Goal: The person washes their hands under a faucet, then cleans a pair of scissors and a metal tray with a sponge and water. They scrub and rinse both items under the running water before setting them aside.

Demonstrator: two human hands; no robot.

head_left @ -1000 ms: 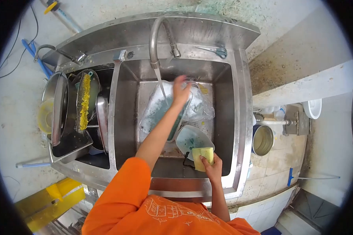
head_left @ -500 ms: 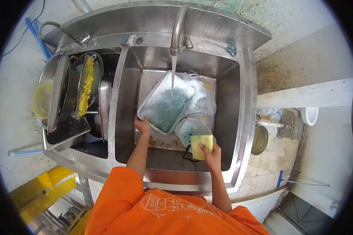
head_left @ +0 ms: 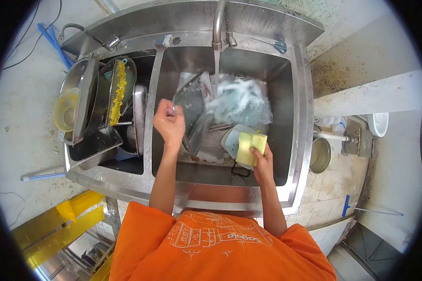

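My left hand (head_left: 169, 124) is closed at the left edge of a metal tray (head_left: 192, 100), which is tilted up in the right-hand basin; the fingertips are partly hidden. In my right hand (head_left: 263, 164) is a pale yellow sponge (head_left: 249, 146), pinched between thumb and fingers. Just left of the sponge lies a whitish container (head_left: 229, 143), partly covered by it. A black strap or handle (head_left: 240, 170) shows below. Foamy water and a clear plastic bag (head_left: 262, 110) fill the back right of the basin. Water runs from the faucet (head_left: 217, 28).
The left basin holds stacked pans (head_left: 86, 100), a brush with yellow bristles (head_left: 118, 93) and a yellow bowl (head_left: 65, 110). Blue-handled scissors (head_left: 280, 46) lie on the back ledge, and a small box (head_left: 164, 40) stands near the divider. A round metal pot (head_left: 320, 155) sits right of the sink.
The tray has gone from lying flat and full of soapy water to tilted, its water spilled rightward into the basin. My left hand has risen with its edge. The sponge stays in my right hand.
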